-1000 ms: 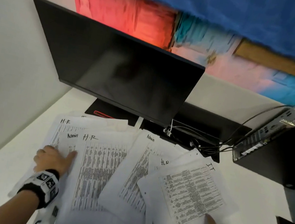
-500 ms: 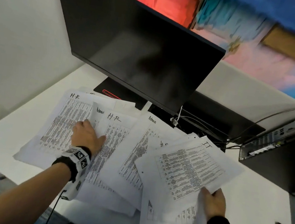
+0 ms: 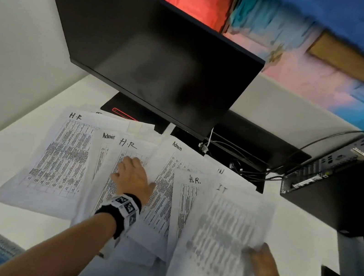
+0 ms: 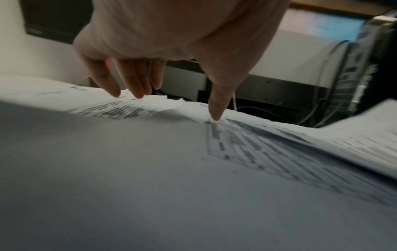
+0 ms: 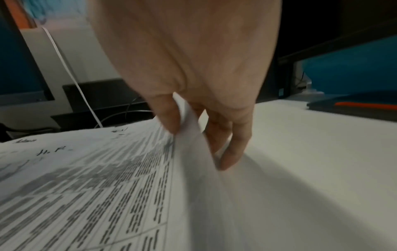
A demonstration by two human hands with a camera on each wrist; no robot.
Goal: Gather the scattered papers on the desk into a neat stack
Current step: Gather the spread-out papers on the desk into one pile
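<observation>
On desk [image 3: 300, 232]: papers [image 3: 64, 156] headed "H.R", "Admin", "IT"; left hand [image 3: 132, 179] flat, fingers spread, pressing "H.R" sheet [image 3: 130, 151]; right hand [image 3: 262, 263] pinching "IT" sheet [image 3: 225, 232].

Papers [image 3: 64, 161]: white, printed with dense grey-black tables, black handwritten headings. Desk [image 3: 298, 241]: white. Monitor [image 3: 158, 44], upper centre of the frame: black. Computer case [image 3: 345, 189], right edge: black with a silver rear panel. Wristbands [image 3: 120, 207]: black with black-and-white square markers. Backdrop [image 3: 307, 72], top: red, pink and blue patches.
</observation>
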